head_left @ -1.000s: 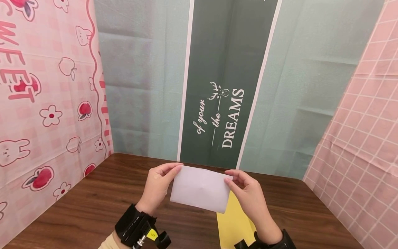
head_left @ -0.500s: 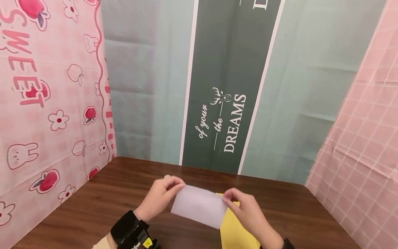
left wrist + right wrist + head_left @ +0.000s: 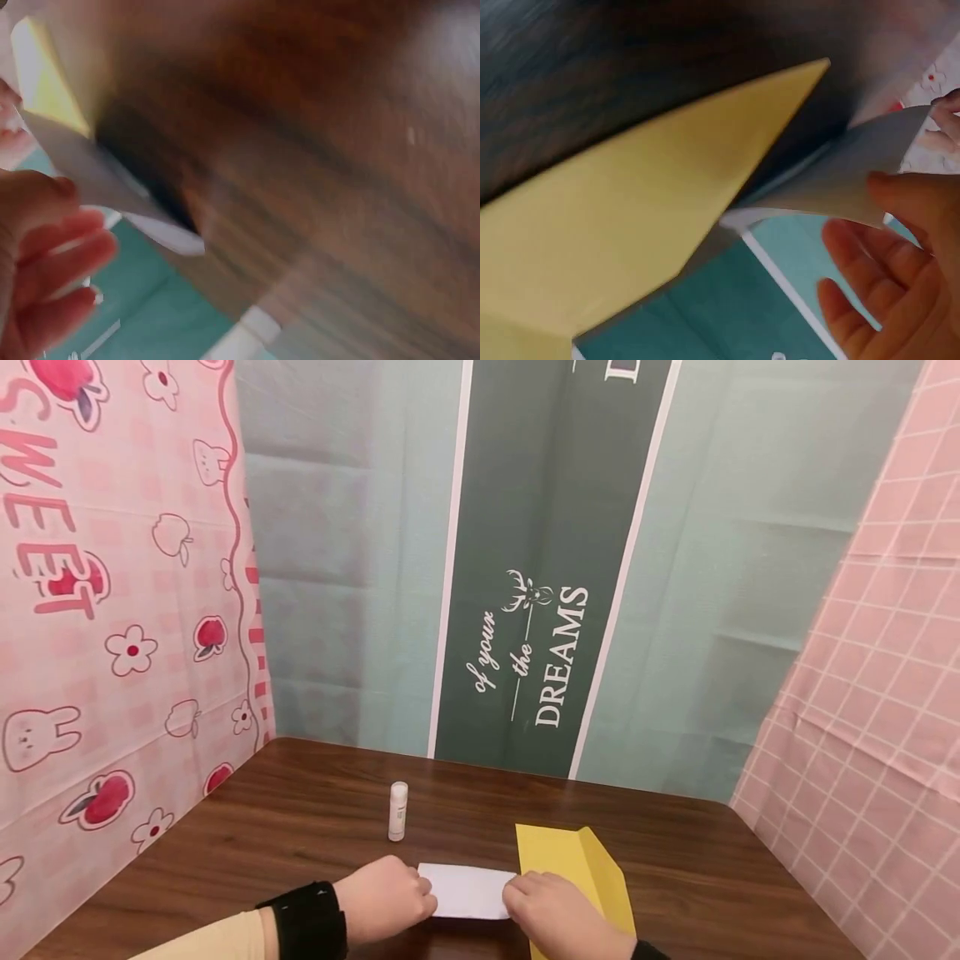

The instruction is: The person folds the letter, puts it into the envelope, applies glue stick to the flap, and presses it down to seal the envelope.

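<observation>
Low between two bare hands, at the near middle of a table (image 3: 322,793), a small white sheet (image 3: 468,892) is stretched from side to side, smooth and matte, its surface bowing in a shallow curve in both wrist views. A left hand (image 3: 388,897), back uppermost and knuckles bent, pinches one short edge; the left wrist view shows the thumb on one face and the other fingers on the far side, slightly spread. Opposite, a right hand (image 3: 558,910) mirrors the hold, thumb and fingers clamped on the other edge, the lower fingers loosely curled and parted. Both forearms angle inward, the left in a cream sleeve (image 3: 210,937) and a wide black wristband (image 3: 307,918). Behind and beside the right hand, a yellow sheet (image 3: 551,843) lies on the wood, creased lengthwise, with one angular flap raised. Beyond the left hand, a slim white tube (image 3: 397,812) with a rounded cylindrical body stands upright. Dark brown grain streaks the tabletop, which ends at creased fabric: a deep green panel (image 3: 555,485) lettered "DREAMS," pink printed cloth (image 3: 142,585) at left and white-gridded pink cloth (image 3: 885,693) at right.
</observation>
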